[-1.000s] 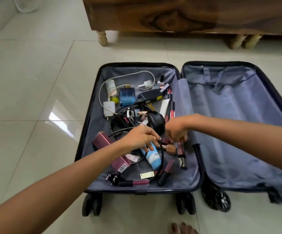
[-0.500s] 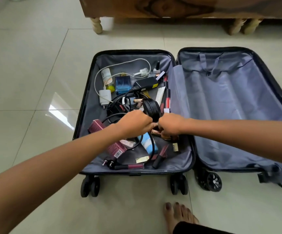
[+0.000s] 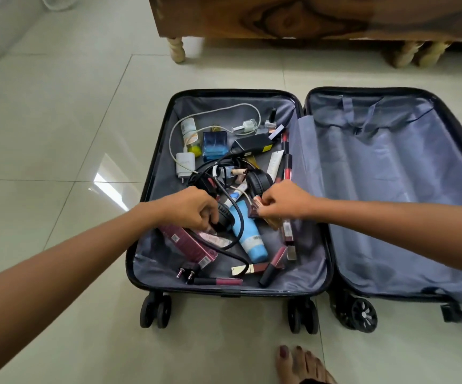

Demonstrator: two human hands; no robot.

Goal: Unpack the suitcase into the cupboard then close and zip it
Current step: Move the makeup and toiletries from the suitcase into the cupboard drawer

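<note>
Suitcase (image 3: 301, 189) lies open flat on the floor (image 3: 58, 162), wheels at 6 o'clock. Left half is full of loose clutter; right half shows only lining. Nothing unpacked by the look of it, so early in the task.

Left hand (image 3: 193, 207): grip curled onto the black headphones (image 3: 260, 181), on the earcup at the 6 o'clock end, tangled with the black cable (image 3: 238, 214). Right hand (image 3: 285, 202): grip pinching a small bronze cosmetic tube (image 3: 257, 203), just at 3 o'clock from the blue tube (image 3: 249, 234).

Other contents: white charger (image 3: 185, 163) with its cord looping toward 12 o'clock, blue perfume bottle (image 3: 215, 145), black adapter (image 3: 252, 144), maroon box (image 3: 188, 241) at 7 o'clock, two-pin plug (image 3: 186, 273) near the bottom edge.

Cupboard (image 3: 307, 18) is at 12 o'clock, well apart from the case; only its base and legs show.

Risks, as I judge them:
- Cable runs over the blue tube and under the left hand; lifting the headphones likely drags the plug and small items out with it.
- Glass bottles near 12 o'clock could get knocked if the cord snags.
- Right-hand pinch is shallow; the tube could slip.
</note>
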